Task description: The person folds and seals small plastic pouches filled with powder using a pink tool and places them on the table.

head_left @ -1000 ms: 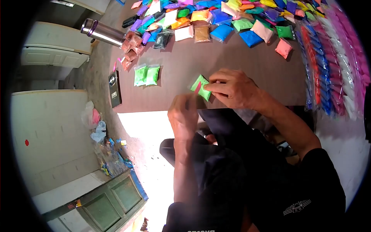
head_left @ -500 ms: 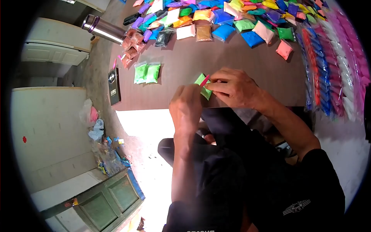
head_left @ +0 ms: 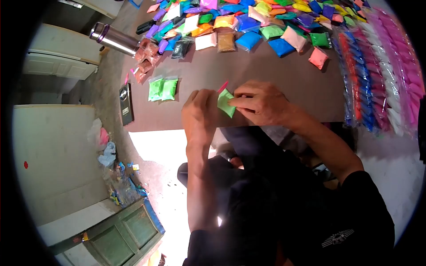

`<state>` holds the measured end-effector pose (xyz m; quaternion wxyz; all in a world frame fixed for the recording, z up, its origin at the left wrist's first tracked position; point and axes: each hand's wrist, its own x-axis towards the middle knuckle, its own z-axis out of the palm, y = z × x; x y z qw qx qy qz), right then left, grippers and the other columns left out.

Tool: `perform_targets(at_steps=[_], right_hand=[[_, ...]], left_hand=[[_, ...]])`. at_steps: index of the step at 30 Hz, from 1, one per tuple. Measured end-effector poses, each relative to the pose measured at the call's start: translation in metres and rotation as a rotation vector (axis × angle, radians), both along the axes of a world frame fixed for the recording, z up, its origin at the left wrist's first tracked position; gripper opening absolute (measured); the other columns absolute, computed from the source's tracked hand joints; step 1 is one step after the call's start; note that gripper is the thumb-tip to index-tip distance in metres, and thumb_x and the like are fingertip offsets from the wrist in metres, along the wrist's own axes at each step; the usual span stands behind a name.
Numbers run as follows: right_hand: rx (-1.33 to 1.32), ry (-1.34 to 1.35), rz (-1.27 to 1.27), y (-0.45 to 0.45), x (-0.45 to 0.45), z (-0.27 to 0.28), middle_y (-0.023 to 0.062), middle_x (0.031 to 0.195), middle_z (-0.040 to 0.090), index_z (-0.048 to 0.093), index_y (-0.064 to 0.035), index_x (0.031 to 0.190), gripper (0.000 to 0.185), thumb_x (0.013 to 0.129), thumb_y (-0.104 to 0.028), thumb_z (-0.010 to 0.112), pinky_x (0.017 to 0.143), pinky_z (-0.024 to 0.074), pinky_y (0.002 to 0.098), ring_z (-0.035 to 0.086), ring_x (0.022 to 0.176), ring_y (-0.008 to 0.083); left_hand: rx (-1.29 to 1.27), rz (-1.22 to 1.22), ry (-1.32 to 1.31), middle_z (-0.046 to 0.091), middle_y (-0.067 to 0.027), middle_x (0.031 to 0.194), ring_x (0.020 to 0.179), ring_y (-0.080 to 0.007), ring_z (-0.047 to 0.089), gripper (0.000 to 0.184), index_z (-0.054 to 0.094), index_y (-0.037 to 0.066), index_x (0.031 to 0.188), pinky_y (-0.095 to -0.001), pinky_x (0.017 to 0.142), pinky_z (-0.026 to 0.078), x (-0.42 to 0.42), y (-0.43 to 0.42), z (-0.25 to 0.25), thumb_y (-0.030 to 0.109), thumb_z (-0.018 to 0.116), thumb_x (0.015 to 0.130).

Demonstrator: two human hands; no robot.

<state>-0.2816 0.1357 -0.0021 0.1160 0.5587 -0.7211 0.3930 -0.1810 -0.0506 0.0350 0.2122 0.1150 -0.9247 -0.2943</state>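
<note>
Near the table's front edge, a small light-green packet [head_left: 226,105] is pinched at its right side by the fingers of my right hand [head_left: 262,103]. My left hand [head_left: 199,113] is closed at the packet's left side, its fingertips partly hidden from view. From those fingers a slim pink pointed plastic tool [head_left: 223,87] sticks up and to the right, just over the packet's upper end. Two more light-green packets [head_left: 163,89] lie side by side to the left on the table.
Many colourful packets [head_left: 248,41] are heaped along the back of the brown table [head_left: 195,66]. Long strips of joined packets [head_left: 368,80] hang at the right. A steel flask [head_left: 114,39], brown packets [head_left: 146,55] and a black phone [head_left: 126,104] line the left edge.
The pink tool has shifted from across the packet to its upper left, along with my left hand. My right hand still pinches the packet. The whole view has shifted slightly.
</note>
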Motion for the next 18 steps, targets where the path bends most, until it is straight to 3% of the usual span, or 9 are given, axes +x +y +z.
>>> perform_targets(at_steps=[1, 6, 8, 13, 18], right_hand=[[0.001, 0.018, 0.008, 0.001, 0.000, 0.002, 0.0047, 0.101, 0.070, 0.075, -0.0128, 0.099, 0.018, 0.081, -0.010, 0.075, 0.077, 0.0572, 0.0420, 0.069, 0.092, 0.0285], [-0.141, 0.003, 0.055, 0.000, -0.003, -0.006, 0.0071, 0.099, 0.070, 0.073, -0.0116, 0.097, 0.020, 0.077, -0.013, 0.076, 0.077, 0.0583, 0.0421, 0.070, 0.091, 0.0303], [-0.026, 0.002, -0.003, 0.003, -0.001, -0.005, 0.0066, 0.096, 0.069, 0.071, -0.0132, 0.091, 0.014, 0.078, -0.015, 0.075, 0.073, 0.0584, 0.0426, 0.069, 0.089, 0.0290], [-0.005, -0.041, -0.030, 0.001, 0.006, 0.001, 0.0057, 0.097, 0.069, 0.074, -0.0122, 0.094, 0.010, 0.084, -0.013, 0.074, 0.080, 0.0574, 0.0415, 0.068, 0.096, 0.0276], [-0.003, -0.016, -0.032, 0.002, 0.006, 0.001, 0.0062, 0.097, 0.069, 0.074, -0.0115, 0.093, 0.008, 0.085, -0.014, 0.073, 0.079, 0.0572, 0.0416, 0.068, 0.097, 0.0276]], left_hand=[[0.060, -0.005, -0.014, 0.067, -0.0173, 0.086, 0.079, -0.0409, 0.066, 0.004, 0.069, 0.002, 0.091, -0.0480, 0.069, 0.051, 0.006, 0.006, 0.003, 0.006, 0.069, 0.093], [0.055, -0.034, -0.004, 0.069, -0.0189, 0.088, 0.081, -0.0395, 0.067, 0.005, 0.069, 0.002, 0.091, -0.0456, 0.073, 0.054, 0.013, 0.000, -0.029, 0.006, 0.071, 0.093], [0.042, -0.034, -0.012, 0.070, -0.0189, 0.088, 0.081, -0.0393, 0.068, 0.005, 0.070, 0.001, 0.092, -0.0451, 0.075, 0.054, 0.007, -0.005, -0.025, 0.006, 0.070, 0.094], [0.037, 0.063, -0.032, 0.071, -0.0202, 0.091, 0.080, -0.0372, 0.068, 0.008, 0.070, -0.003, 0.096, -0.0413, 0.076, 0.054, 0.014, -0.015, -0.017, 0.005, 0.069, 0.095], [0.204, 0.052, -0.023, 0.070, -0.0162, 0.084, 0.071, -0.0222, 0.063, 0.009, 0.069, -0.005, 0.099, -0.0355, 0.069, 0.052, 0.034, 0.015, -0.008, 0.004, 0.069, 0.098]])
